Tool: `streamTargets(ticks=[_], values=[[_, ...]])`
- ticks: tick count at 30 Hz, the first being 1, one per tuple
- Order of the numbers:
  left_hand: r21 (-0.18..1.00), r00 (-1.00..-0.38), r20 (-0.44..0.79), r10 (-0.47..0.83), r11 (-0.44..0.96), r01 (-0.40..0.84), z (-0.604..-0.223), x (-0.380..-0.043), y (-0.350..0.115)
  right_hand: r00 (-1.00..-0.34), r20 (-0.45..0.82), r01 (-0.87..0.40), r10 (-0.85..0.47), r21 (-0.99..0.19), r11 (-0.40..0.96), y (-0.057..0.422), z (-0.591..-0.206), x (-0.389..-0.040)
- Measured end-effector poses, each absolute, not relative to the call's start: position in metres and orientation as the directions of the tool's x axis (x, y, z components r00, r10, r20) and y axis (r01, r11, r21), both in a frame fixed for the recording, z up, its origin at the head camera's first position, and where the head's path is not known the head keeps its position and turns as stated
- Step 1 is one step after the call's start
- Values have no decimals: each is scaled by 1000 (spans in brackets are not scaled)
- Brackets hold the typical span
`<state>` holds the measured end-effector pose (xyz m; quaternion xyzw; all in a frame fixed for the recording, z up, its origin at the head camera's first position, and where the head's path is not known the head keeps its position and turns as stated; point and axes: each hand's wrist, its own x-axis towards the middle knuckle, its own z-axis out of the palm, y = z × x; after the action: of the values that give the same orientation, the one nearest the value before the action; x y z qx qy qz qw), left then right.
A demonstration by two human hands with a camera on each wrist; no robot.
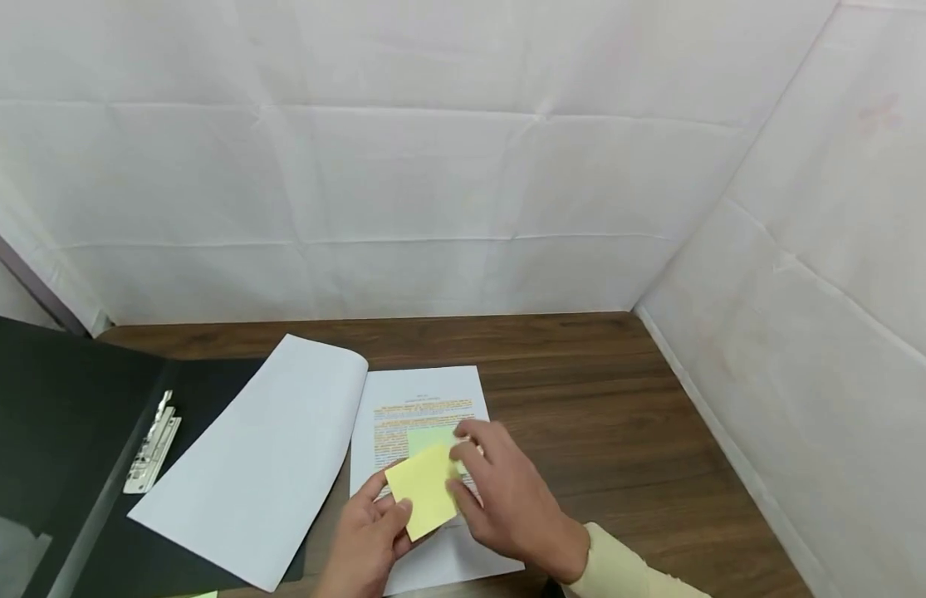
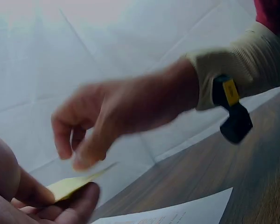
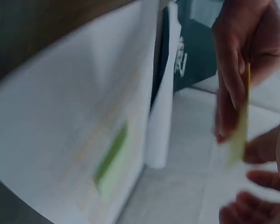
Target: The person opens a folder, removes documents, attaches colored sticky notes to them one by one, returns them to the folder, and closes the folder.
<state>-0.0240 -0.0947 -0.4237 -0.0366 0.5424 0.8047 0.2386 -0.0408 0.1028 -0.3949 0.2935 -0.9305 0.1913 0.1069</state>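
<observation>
My left hand (image 1: 369,527) holds a yellow sticky note pad (image 1: 425,494) between thumb and fingers, tilted above a printed page. The right hand (image 1: 507,494) is at the pad's right edge, fingers bent and spread. In the left wrist view the blurred right hand (image 2: 112,112) hovers just over the pad (image 2: 67,186), whose far edge lifts slightly, with nothing visible between thumb and fingers. A green sticky note (image 3: 113,163) lies on the printed page (image 1: 418,390), which has orange-highlighted lines. The pad partly covers that note in the head view.
On the left lies an open black folder (image 1: 59,407) with a metal clip (image 1: 152,448). A white sheet (image 1: 261,465), curled at its right side, leans over folder and page. Brown wooden table (image 1: 582,399) extends right; white cloth walls (image 1: 433,166) stand behind and to the right.
</observation>
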Motion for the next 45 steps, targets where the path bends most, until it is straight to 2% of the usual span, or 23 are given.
streamTargets(ticks=[1,3,6,8,13,23,32,36,40,45], values=[[850,-875,-327,358,-293,-437,-425,-24,-96,-748,325,-650,-578,-184,737,102,-392,-40],[839,-847,-334,412,-279,-467,-427,-24,-100,-650,273,-750,-710,-76,657,101,-386,-39],[832,-810,-322,490,-261,-489,-429,-24,-102,-552,117,-833,-825,-48,551,99,-378,-39],[833,-789,-307,533,-251,-494,-430,-23,-103,-534,28,-844,-845,-89,530,97,-374,-40],[835,-769,-280,575,-248,-490,-431,-22,-104,-529,-42,-834,-848,-161,528,96,-370,-44],[825,-762,-259,593,-274,-493,-429,-22,-106,-576,-29,-805,-817,-154,573,91,-369,-39],[818,-744,-316,588,-228,-528,-429,-20,-110,-604,-83,-730,-792,-340,593,88,-369,-42],[803,-736,-321,596,-240,-545,-431,-19,-112,-590,-37,-744,-807,-365,560,89,-371,-42],[791,-732,-258,631,-296,-535,-435,-17,-116,-577,29,-755,-816,-401,519,91,-374,-40],[782,-714,-242,657,-304,-544,-436,-15,-118,-597,97,-743,-796,-440,504,90,-376,-36]])
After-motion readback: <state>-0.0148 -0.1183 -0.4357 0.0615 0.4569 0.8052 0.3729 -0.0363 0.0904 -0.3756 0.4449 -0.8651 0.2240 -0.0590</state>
